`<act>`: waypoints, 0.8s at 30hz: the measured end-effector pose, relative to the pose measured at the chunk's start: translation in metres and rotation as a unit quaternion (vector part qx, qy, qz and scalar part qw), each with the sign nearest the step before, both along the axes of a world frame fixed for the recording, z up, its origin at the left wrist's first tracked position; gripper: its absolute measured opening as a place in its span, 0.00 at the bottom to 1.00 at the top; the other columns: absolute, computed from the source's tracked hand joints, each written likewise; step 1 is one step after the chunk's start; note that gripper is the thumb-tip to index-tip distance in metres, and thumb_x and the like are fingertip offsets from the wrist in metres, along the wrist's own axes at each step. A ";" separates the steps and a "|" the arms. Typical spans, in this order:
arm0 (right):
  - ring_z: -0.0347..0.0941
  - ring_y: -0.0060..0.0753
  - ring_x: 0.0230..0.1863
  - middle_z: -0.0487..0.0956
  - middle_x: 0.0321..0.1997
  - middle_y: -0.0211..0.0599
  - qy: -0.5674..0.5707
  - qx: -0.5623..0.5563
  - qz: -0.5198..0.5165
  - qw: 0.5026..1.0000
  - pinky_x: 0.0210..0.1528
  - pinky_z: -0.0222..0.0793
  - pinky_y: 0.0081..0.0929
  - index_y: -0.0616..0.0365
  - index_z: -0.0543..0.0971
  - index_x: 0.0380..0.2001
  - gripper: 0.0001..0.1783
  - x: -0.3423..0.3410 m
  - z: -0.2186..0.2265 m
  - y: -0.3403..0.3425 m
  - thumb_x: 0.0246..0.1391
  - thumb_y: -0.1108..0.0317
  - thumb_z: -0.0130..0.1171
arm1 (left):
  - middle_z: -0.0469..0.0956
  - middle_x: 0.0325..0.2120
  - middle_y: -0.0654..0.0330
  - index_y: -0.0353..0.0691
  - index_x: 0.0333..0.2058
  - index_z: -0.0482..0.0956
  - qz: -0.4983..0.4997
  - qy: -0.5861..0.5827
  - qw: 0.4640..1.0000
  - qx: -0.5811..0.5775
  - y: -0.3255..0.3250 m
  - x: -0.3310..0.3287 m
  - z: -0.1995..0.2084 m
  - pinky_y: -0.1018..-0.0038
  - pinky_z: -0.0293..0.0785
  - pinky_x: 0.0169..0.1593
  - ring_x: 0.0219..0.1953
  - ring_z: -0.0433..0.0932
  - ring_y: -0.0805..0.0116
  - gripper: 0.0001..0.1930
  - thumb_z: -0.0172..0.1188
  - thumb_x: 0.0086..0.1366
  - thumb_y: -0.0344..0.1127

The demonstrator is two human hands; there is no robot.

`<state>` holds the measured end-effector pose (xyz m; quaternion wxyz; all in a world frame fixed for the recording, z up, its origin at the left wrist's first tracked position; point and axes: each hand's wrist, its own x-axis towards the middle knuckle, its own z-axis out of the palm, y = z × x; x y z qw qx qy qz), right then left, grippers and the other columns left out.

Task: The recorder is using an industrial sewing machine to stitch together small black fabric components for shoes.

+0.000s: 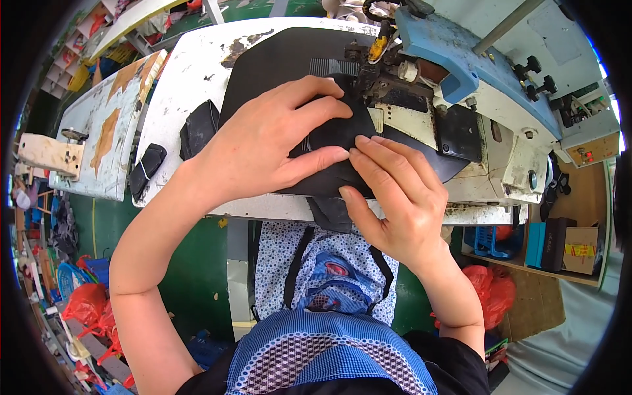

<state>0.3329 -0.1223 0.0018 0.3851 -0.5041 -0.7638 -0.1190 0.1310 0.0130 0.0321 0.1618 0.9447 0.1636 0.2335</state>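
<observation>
Nearest to us is a blue patterned apron (329,365). Above it, our right hand (411,204) has the fingers close side by side and the thumb apart; our left hand (263,135) has the fingers bent and spread. Both touch with their tips a dark piece (339,131), which lies on a large black sheet (276,56), just beside the blue-and-white machine (438,39). Under the sheet is the white tabletop (181,66), with worn paint. Lower, near our right forearm, we see a red plastic bag (494,293), and at left more red bags (87,304); what they contain, we cannot tell. On the shelf (533,271) at right stand a blue basket (485,243), a turquoise box (535,243), a dark box (556,243) and a cardboard box (580,238); something orange-red shows at the basket, inside or behind, we cannot tell. At left are the green floor (191,286) and a second tabletop (82,122) with brown patches.
</observation>
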 end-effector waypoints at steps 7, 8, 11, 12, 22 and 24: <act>0.82 0.47 0.55 0.85 0.55 0.44 -0.015 -0.011 -0.010 1.000 0.51 0.81 0.40 0.64 0.86 0.47 0.25 -0.008 0.000 0.005 0.45 0.64 0.76 | 0.74 0.66 0.56 0.42 0.59 0.81 -0.019 0.018 0.999 0.027 0.024 -0.003 0.000 0.60 0.74 0.67 0.67 0.75 0.51 0.21 0.67 0.70 0.39; 0.82 0.47 0.55 0.85 0.55 0.44 -0.015 -0.013 -0.010 1.000 0.51 0.81 0.40 0.64 0.86 0.47 0.25 -0.010 0.000 0.006 0.45 0.64 0.76 | 0.74 0.66 0.56 0.43 0.59 0.81 -0.025 0.022 0.999 0.029 0.028 -0.002 0.000 0.60 0.74 0.67 0.67 0.75 0.51 0.20 0.67 0.70 0.39; 0.82 0.48 0.56 0.84 0.56 0.46 -0.011 -0.012 -0.013 1.000 0.53 0.80 0.42 0.65 0.85 0.48 0.26 -0.014 -0.002 0.008 0.46 0.63 0.75 | 0.75 0.66 0.57 0.45 0.58 0.82 -0.034 0.025 0.999 0.029 0.036 -0.002 0.001 0.60 0.74 0.67 0.67 0.75 0.53 0.19 0.66 0.70 0.39; 0.81 0.49 0.57 0.84 0.57 0.47 -0.014 -0.017 -0.016 1.000 0.54 0.79 0.42 0.65 0.85 0.49 0.26 -0.015 0.000 0.009 0.47 0.62 0.75 | 0.75 0.65 0.57 0.45 0.58 0.82 -0.032 0.025 0.999 0.032 0.039 -0.002 0.001 0.60 0.74 0.67 0.66 0.75 0.53 0.18 0.67 0.70 0.39; 0.77 0.52 0.62 0.81 0.61 0.50 -0.021 -0.050 -0.035 0.998 0.61 0.74 0.45 0.64 0.83 0.53 0.29 -0.020 0.003 0.011 0.52 0.57 0.73 | 0.78 0.61 0.56 0.46 0.55 0.85 0.051 0.006 0.996 0.069 0.038 0.002 -0.003 0.61 0.76 0.63 0.62 0.78 0.52 0.17 0.68 0.69 0.39; 0.77 0.52 0.63 0.81 0.62 0.50 -0.021 -0.051 -0.037 0.998 0.61 0.74 0.46 0.64 0.83 0.53 0.29 -0.020 0.003 0.012 0.52 0.57 0.73 | 0.78 0.60 0.56 0.46 0.55 0.85 0.067 0.003 0.995 0.070 0.036 0.004 -0.005 0.61 0.76 0.62 0.62 0.78 0.52 0.17 0.68 0.69 0.39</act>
